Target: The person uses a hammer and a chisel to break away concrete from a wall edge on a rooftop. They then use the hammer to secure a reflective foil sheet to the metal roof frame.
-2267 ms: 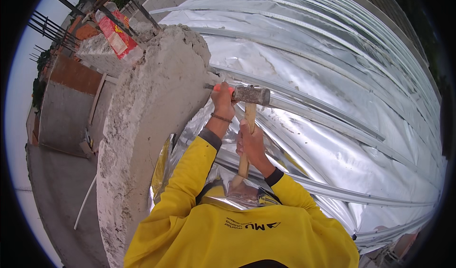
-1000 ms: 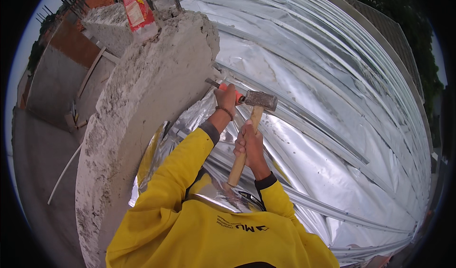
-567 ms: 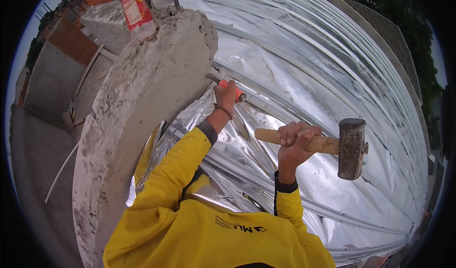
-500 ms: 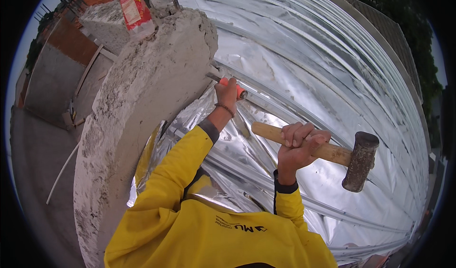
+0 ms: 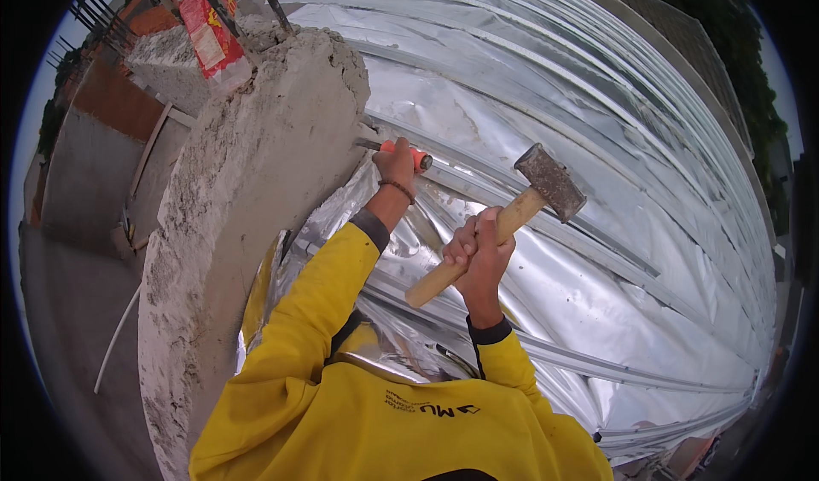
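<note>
My left hand is closed round a steel chisel with an orange grip, its tip at the side of the rough concrete wall near a metal rail. My right hand grips a wooden-handled sledgehammer, whose rusty, dull head hangs in the air to the right of the chisel's end, apart from it. Crumpled silver foil sheeting with long metal battens lies beneath both hands and spreads to the right.
Dark rebar sticks out of the wall top beside a torn red-and-clear sack. At left, lower down, are grey and brick-coloured walls and a white pipe. Trees stand beyond the roof's right edge.
The hammer head swung from the chisel out to the lower right, and has since risen back up and leftward. My left hand stays on the chisel at the wall.
</note>
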`<control>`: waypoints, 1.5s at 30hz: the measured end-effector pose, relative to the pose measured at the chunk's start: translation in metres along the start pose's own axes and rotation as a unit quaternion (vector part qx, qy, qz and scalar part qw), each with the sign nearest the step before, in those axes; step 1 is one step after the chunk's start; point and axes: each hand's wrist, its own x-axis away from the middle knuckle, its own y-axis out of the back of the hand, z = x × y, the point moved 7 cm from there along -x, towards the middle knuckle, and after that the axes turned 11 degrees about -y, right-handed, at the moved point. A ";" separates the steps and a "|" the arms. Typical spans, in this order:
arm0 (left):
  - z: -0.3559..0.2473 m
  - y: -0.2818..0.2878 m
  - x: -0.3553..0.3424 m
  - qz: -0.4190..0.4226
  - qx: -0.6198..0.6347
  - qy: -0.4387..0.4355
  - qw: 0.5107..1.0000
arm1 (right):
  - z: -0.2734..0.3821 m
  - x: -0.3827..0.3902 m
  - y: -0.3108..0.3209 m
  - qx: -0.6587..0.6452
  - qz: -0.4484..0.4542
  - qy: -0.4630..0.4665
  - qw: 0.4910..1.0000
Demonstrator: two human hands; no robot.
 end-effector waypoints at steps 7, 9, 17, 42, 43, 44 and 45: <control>-0.005 -0.009 0.011 -0.013 -0.009 0.003 1.000 | 0.021 -0.013 0.003 -0.100 -0.045 0.144 0.984; 0.001 -0.007 0.008 -0.032 -0.017 -0.009 0.999 | -0.077 -0.030 0.001 0.097 -0.008 -0.153 0.983; 0.004 0.002 -0.002 -0.054 -0.036 0.001 0.998 | -0.005 -0.019 0.013 0.030 0.010 -0.046 0.998; 0.007 -0.005 -0.006 -0.067 0.027 0.041 0.997 | 0.067 -0.012 -0.016 -0.086 0.027 0.279 0.956; 0.007 -0.008 -0.007 -0.064 0.017 0.040 0.997 | 0.001 -0.027 -0.014 -0.051 0.013 0.134 0.990; 0.009 -0.008 -0.008 -0.062 0.004 0.038 0.997 | -0.067 -0.034 -0.008 0.040 -0.017 -0.115 0.992; 0.014 -0.001 -0.016 -0.072 -0.006 0.018 0.997 | -0.100 -0.036 -0.001 0.136 0.009 -0.243 0.960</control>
